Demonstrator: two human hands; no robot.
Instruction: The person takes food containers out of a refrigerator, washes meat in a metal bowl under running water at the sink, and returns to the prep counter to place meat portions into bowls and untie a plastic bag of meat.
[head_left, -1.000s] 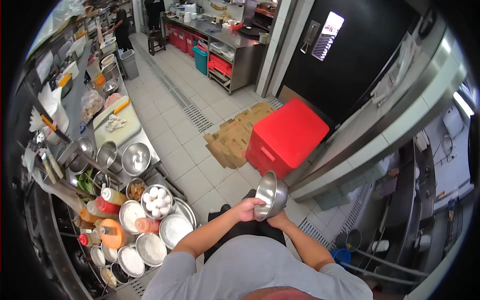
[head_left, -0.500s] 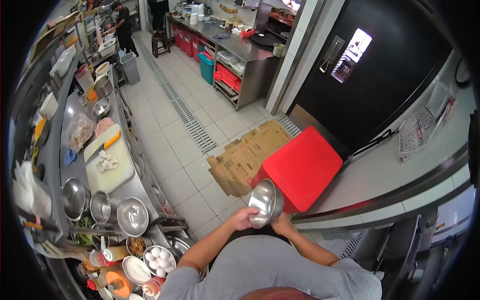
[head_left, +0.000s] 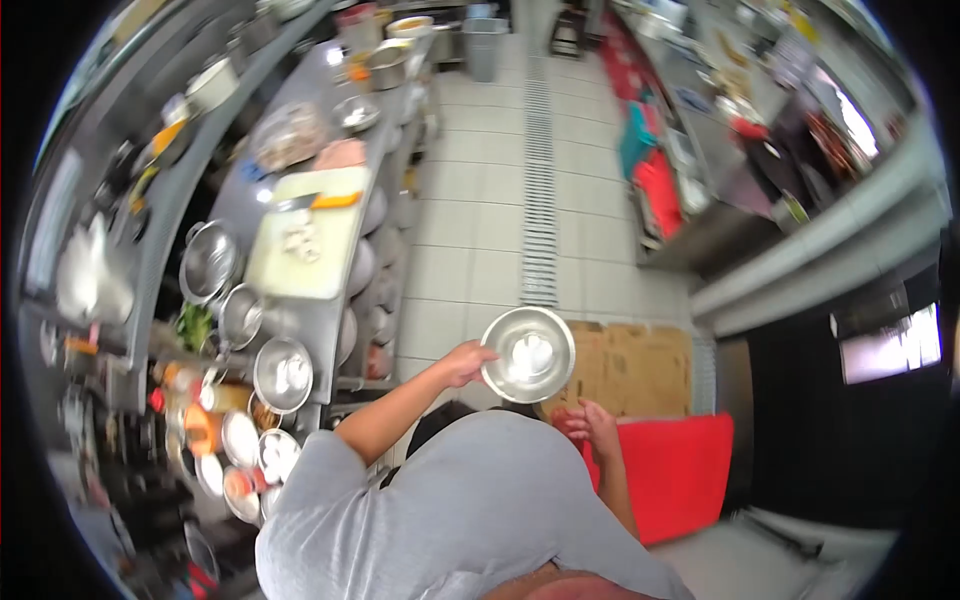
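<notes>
A shiny metal bowl is held in front of my body, its inside facing up. My left hand grips it at the left rim, fingers closed on the edge. Off to the lower right of the bowl, my right hand is apart from it, with fingers spread and nothing in them. Close to that hand lies the red lid or box top. Below the bowl I see flattened cardboard on the floor.
On the left, a steel counter carries a cutting board with a knife and white pieces of food. Several metal bowls, bottles and a bowl of eggs stand nearer. A drain grate runs along the tiled floor.
My view has turned toward the left counter. The bowl has gone from tilted to facing up. My right hand has come away from it; my left hand still grips it.
</notes>
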